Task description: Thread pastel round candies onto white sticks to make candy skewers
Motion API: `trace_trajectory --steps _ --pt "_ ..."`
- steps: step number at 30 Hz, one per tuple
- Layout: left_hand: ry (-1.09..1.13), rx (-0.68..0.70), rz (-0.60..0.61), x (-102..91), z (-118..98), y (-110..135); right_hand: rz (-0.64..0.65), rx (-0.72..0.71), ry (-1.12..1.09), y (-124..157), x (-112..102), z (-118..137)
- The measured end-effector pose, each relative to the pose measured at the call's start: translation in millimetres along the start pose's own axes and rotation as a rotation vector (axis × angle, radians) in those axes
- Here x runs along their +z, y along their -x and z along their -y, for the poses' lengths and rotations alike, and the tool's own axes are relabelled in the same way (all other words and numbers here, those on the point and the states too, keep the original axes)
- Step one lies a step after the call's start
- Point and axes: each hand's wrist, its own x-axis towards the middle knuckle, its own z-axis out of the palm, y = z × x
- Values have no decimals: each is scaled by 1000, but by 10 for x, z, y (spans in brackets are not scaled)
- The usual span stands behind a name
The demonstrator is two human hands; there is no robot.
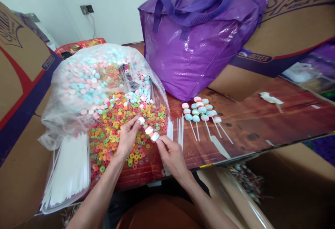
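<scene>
My left hand (130, 133) pinches a pale round marshmallow (141, 120) at the upper end of a partly threaded candy skewer (151, 133). White, red and orange pieces sit along that skewer, with a pale blue one lowest. My right hand (171, 152) grips the skewer's lower end, its stick hidden by the fingers. Beneath both hands spreads a heap of colourful gummy rings (112, 131). Several finished marshmallow skewers (201, 110) lie to the right on the table. Closer to my right hand are loose white sticks (180, 131).
A clear plastic bag (62, 72) of pink, blue and white marshmallows stands at back left. White sticks fill a plastic pack (69, 169) at front left. A purple bag (188, 54) and cardboard boxes (293, 20) border the wooden table (251, 121). Paper scraps lie on the right.
</scene>
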Motion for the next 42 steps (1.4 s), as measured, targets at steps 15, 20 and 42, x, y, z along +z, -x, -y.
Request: trace_trajectory --steps 15,20,42 --pt "-360 281 32 85 23 158 -41 88 -47 -30 127 49" --pt "-483 346 119 110 10 201 -60 99 -87 -71 165 52" --pt "-335 179 59 206 56 94 20 5 -15 -99 -254 25"
